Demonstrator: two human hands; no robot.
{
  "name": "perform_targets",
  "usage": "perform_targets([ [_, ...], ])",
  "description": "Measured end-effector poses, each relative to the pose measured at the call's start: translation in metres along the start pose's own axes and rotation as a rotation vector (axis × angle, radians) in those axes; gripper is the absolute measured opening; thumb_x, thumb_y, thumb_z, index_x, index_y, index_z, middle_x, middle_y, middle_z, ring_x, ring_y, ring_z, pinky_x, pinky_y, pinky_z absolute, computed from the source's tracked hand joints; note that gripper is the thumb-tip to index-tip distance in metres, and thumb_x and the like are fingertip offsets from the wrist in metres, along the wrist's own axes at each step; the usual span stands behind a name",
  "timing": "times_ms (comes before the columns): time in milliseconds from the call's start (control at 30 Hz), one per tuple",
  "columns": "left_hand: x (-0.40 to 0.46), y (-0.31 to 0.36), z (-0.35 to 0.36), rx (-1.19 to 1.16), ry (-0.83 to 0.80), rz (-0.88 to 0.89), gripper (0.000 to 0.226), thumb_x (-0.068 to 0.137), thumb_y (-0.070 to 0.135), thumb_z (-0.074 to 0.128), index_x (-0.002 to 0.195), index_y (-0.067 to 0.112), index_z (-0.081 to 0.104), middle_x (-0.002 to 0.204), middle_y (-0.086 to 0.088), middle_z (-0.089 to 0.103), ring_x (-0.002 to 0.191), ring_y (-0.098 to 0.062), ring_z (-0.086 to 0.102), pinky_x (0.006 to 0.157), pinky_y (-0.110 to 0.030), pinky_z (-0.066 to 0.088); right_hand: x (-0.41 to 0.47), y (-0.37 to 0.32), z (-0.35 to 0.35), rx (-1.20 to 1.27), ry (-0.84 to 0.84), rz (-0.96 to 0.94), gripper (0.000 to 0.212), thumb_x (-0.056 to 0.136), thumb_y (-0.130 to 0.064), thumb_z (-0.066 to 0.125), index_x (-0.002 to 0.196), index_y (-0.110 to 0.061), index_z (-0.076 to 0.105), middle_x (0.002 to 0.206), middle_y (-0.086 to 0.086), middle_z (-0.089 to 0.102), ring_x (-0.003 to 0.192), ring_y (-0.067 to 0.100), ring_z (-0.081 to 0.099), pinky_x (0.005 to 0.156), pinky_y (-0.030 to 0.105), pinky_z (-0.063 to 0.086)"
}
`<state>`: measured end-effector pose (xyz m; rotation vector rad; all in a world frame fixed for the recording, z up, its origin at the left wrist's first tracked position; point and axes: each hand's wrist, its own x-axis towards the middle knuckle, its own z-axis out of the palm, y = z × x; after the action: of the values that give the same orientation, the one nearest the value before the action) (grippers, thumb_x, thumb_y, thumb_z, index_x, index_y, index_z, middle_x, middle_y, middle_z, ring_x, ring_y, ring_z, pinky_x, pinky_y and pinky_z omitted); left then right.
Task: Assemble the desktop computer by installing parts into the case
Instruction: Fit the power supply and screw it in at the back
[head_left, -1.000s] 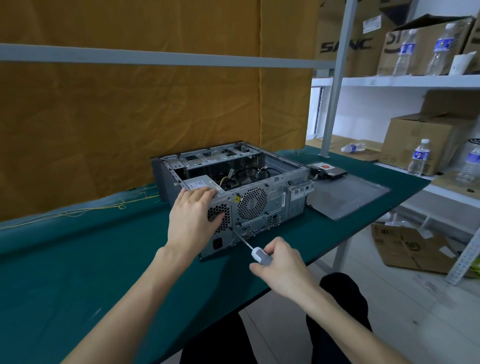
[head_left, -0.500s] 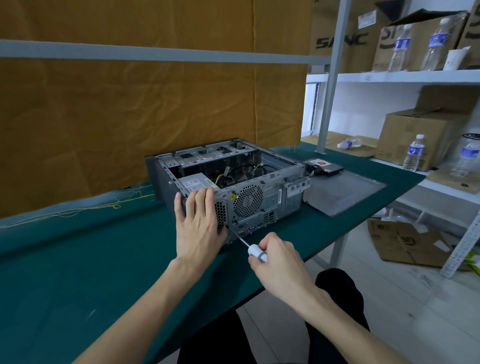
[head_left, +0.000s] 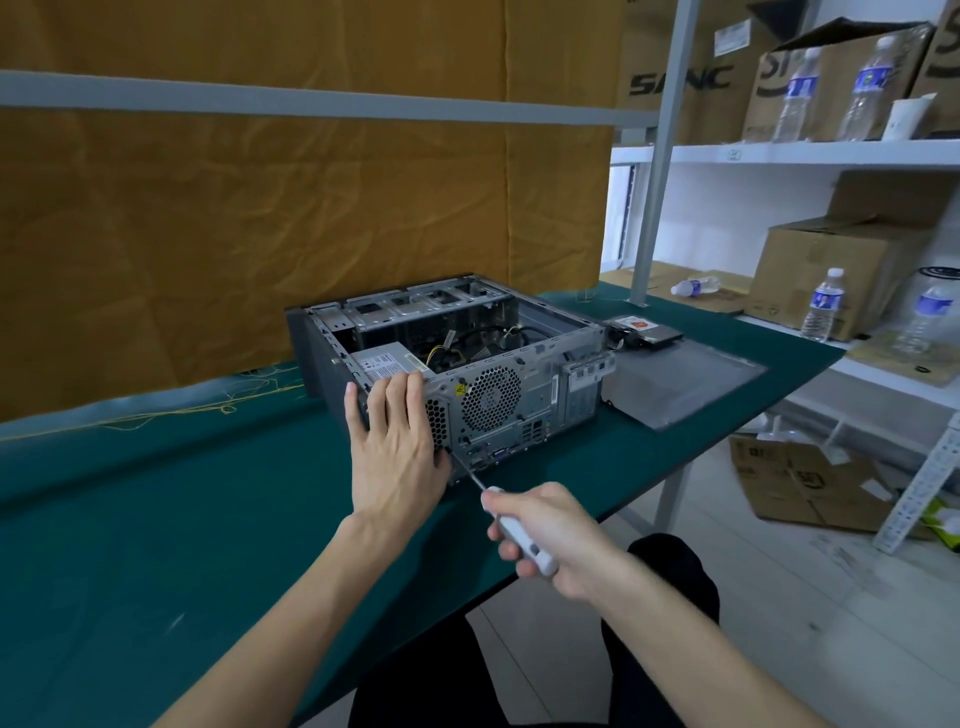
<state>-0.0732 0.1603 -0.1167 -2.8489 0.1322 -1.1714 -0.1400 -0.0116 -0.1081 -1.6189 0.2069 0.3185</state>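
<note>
An open grey desktop case (head_left: 524, 395) lies on the green table (head_left: 156, 545), its rear panel with the fan grille facing me. A grey power supply (head_left: 387, 361) sits in the near left corner of the case. My left hand (head_left: 397, 457) lies flat with straight fingers against the rear panel over the power supply's end. My right hand (head_left: 545, 535) grips a white-handled screwdriver (head_left: 511, 525); its shaft points up-left, and the tip meets the rear panel just beside my left thumb.
The case's side panel (head_left: 685, 384) lies flat on the table to the right, with a hard drive (head_left: 641, 332) behind it. Shelves with cardboard boxes (head_left: 841, 275) and water bottles (head_left: 823, 306) stand on the right. An orange cloth hangs behind the table.
My left hand has flattened against the rear panel, fingers straighter than before. The right hand has drawn back along the screwdriver handle, baring more of it. The camera moved a little closer.
</note>
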Motion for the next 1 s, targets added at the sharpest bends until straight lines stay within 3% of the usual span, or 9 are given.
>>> perform_targets([
  [67, 0.000, 0.000, 0.000, 0.001, -0.002, -0.001, 0.096, 0.067, 0.036, 0.079, 0.145, -0.001, 0.037, 0.138, -0.018, 0.045, 0.133, -0.038, 0.038, 0.123, -0.059, 0.010, -0.002, -0.002, -0.008, 0.024, -0.059, 0.056, 0.026, 0.099, -0.031, 0.065, 0.097, -0.005, 0.066, 0.074, 0.007, 0.071, 0.045, 0.010, 0.052, 0.039, 0.021, 0.036],
  [233, -0.001, -0.002, 0.002, 0.002, 0.003, 0.012, 0.097, 0.067, 0.038, 0.080, 0.146, -0.001, 0.037, 0.139, -0.018, 0.044, 0.134, -0.038, 0.038, 0.124, -0.059, 0.010, 0.002, 0.021, -0.005, -0.844, 0.259, -0.364, 0.026, 0.091, -0.036, 0.073, 0.099, -0.019, 0.055, 0.089, -0.005, 0.058, 0.068, 0.008, 0.055, 0.052, 0.023, 0.041],
  [300, -0.001, -0.002, 0.003, -0.001, 0.005, 0.007, 0.097, 0.067, 0.037, 0.079, 0.146, -0.001, 0.037, 0.139, -0.018, 0.044, 0.134, -0.038, 0.037, 0.124, -0.059, 0.009, 0.006, 0.021, -0.002, -0.682, 0.261, -0.372, 0.024, 0.093, -0.031, 0.070, 0.089, -0.010, 0.059, 0.079, 0.004, 0.066, 0.060, 0.014, 0.055, 0.052, 0.028, 0.041],
  [433, -0.001, -0.001, 0.002, 0.004, -0.002, 0.003, 0.098, 0.067, 0.038, 0.079, 0.146, -0.001, 0.036, 0.139, -0.019, 0.044, 0.133, -0.039, 0.037, 0.123, -0.059, 0.010, 0.002, 0.004, -0.010, 0.054, -0.065, 0.102, 0.032, 0.099, -0.030, 0.064, 0.094, 0.000, 0.071, 0.070, 0.008, 0.072, 0.045, 0.012, 0.049, 0.038, 0.022, 0.032],
  [533, -0.002, -0.002, 0.000, 0.013, -0.006, 0.014, 0.100, 0.067, 0.040, 0.080, 0.146, -0.001, 0.035, 0.139, -0.019, 0.044, 0.133, -0.039, 0.037, 0.123, -0.060, 0.011, 0.002, 0.005, -0.009, -0.218, 0.002, 0.015, 0.029, 0.094, -0.037, 0.068, 0.107, -0.012, 0.065, 0.078, 0.003, 0.068, 0.048, 0.010, 0.050, 0.041, 0.022, 0.033],
  [600, -0.002, -0.002, 0.000, 0.014, -0.006, 0.015, 0.100, 0.067, 0.040, 0.080, 0.146, -0.001, 0.035, 0.139, -0.019, 0.044, 0.134, -0.039, 0.037, 0.123, -0.060, 0.011, 0.003, 0.010, -0.006, -0.576, 0.202, -0.196, 0.026, 0.087, -0.038, 0.075, 0.099, -0.022, 0.059, 0.084, -0.005, 0.063, 0.059, 0.009, 0.057, 0.047, 0.021, 0.038],
  [667, -0.002, -0.001, 0.000, 0.011, -0.006, 0.008, 0.099, 0.067, 0.039, 0.080, 0.146, -0.001, 0.035, 0.139, -0.019, 0.044, 0.133, -0.039, 0.037, 0.123, -0.060, 0.012, 0.006, 0.015, -0.002, -0.691, 0.281, -0.340, 0.020, 0.090, -0.035, 0.072, 0.090, -0.021, 0.058, 0.080, -0.005, 0.065, 0.061, 0.012, 0.063, 0.051, 0.024, 0.043],
  [833, -0.002, 0.000, -0.002, 0.004, -0.019, 0.003, 0.098, 0.067, 0.037, 0.080, 0.146, -0.001, 0.036, 0.138, -0.019, 0.044, 0.132, -0.039, 0.038, 0.123, -0.060, 0.013, 0.002, -0.002, 0.000, 0.188, -0.146, 0.108, 0.033, 0.102, -0.029, 0.061, 0.095, 0.002, 0.066, 0.063, 0.005, 0.063, 0.044, 0.011, 0.050, 0.038, 0.021, 0.038],
  [1000, -0.002, 0.000, -0.009, -0.010, -0.007, -0.008, 0.079, 0.075, 0.040, 0.068, 0.140, 0.001, 0.044, 0.127, -0.015, 0.052, 0.122, -0.036, 0.046, 0.124, -0.059, 0.007, -0.008, -0.007, -0.016, 0.250, -0.294, 0.183, 0.041, 0.104, -0.034, 0.057, 0.116, 0.004, 0.068, 0.066, 0.003, 0.057, 0.046, 0.009, 0.046, 0.038, 0.020, 0.036],
])
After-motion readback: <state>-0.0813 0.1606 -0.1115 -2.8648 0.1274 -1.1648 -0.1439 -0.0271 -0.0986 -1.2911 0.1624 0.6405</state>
